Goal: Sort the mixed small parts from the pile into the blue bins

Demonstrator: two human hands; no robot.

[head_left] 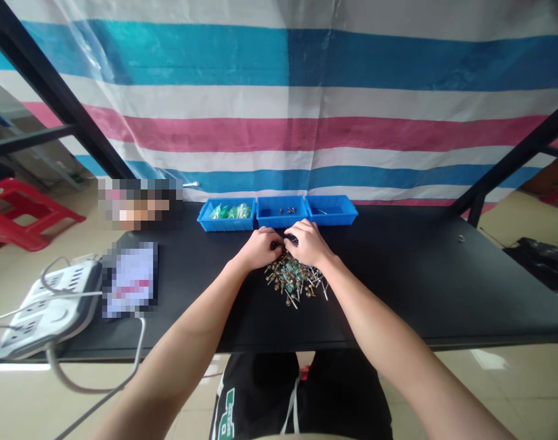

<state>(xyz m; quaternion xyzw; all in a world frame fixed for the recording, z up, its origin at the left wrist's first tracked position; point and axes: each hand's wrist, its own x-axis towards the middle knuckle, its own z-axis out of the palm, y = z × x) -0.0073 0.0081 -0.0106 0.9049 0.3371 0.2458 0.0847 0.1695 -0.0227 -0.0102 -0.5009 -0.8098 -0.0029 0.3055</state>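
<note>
A mixed pile of small hardware [290,278] lies on the black table, with brass-coloured screws, thin silver pins and green-tinted clear pieces in it. Both hands are at its far edge, close together. My left hand [260,249] is closed, with a dark screw [274,245] at its fingertips. My right hand [308,244] curls its fingers down over the pile; whatever they grip is hidden. Just beyond stand three blue boxes in a row: the left box [226,225] holds green-and-clear pieces, the middle box [279,219] a few screws, the right box [334,218] a thin silver piece.
On the table's left are a white power strip [49,308] with cables and a blurred flat object [131,278]. A small metal piece [461,239] lies far right. Behind hangs a striped sheet [279,131] between black frame posts. A red stool [19,211] stands left.
</note>
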